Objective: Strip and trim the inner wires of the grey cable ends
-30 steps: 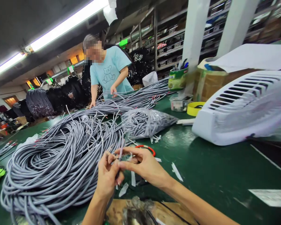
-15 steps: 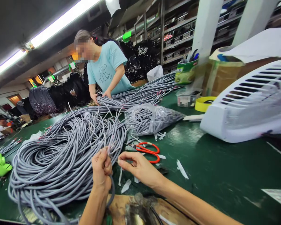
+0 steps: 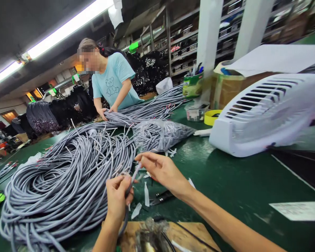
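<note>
A cable (image 3: 135,174) is grasped by the left hand (image 3: 117,193), lower centre. Its end (image 3: 138,167) is pinched by the right hand (image 3: 163,169), earlier apart; two-handed handling seems resumed.

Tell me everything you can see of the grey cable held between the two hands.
The grey cable is slim and round, with a smooth sheath that looks like plastic. The left grip closes around it, and the fingertips of the right grip pinch it near its upper end, where the tip is hard to make out. Between them it slants up to the right, fairly straight. It reappears below the left grip and curves down at the left edge of the brown board; its far end is out of sight.
</note>
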The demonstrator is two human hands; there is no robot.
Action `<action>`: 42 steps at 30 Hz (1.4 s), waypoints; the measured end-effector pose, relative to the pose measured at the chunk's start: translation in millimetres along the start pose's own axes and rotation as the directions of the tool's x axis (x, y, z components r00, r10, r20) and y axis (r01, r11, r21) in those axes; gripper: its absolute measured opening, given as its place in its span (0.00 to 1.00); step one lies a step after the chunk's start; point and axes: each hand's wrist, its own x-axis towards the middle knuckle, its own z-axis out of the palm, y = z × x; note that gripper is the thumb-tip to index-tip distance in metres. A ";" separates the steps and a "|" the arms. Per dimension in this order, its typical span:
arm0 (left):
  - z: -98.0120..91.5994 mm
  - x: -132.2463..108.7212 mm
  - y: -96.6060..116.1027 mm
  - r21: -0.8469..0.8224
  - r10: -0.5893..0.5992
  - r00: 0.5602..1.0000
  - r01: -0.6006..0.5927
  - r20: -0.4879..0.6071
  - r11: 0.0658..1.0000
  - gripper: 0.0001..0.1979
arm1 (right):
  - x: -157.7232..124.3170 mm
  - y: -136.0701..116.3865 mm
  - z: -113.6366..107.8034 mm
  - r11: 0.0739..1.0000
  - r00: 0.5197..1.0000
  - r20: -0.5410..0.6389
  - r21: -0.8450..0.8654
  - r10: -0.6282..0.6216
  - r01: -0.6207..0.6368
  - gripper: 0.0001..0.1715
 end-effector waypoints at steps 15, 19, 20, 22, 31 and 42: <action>-9.3 14.5 4.8 -0.262 0.057 0.950 -0.142 -0.305 0.955 0.20 | -19.1 -7.1 15.3 0.946 0.934 -0.154 -0.081 -0.323 0.314 0.15; -14.4 16.6 9.2 -0.333 0.031 0.933 -0.158 -0.358 0.929 0.20 | -20.0 -10.9 15.1 0.964 0.957 -0.114 -0.017 -0.266 0.266 0.15; -15.7 16.3 10.8 -0.339 0.027 0.935 -0.156 -0.354 0.928 0.20 | -19.6 -11.5 14.4 0.969 0.966 -0.090 0.010 -0.244 0.246 0.15; -16.8 14.1 13.1 -0.330 0.039 0.965 -0.126 -0.259 0.935 0.23 | -17.9 -11.4 12.9 0.980 0.980 -0.066 0.053 -0.186 0.190 0.16; -9.2 6.6 1.7 0.070 0.094 0.994 -0.098 0.060 0.993 0.20 | -13.7 -10.9 10.8 0.989 0.989 0.065 0.078 -0.130 0.124 0.19; -14.4 -5.5 11.8 0.425 0.378 0.899 -0.438 0.221 0.792 0.19 | -5.2 -14.6 1.8 0.982 0.974 0.228 0.183 -0.004 -0.039 0.20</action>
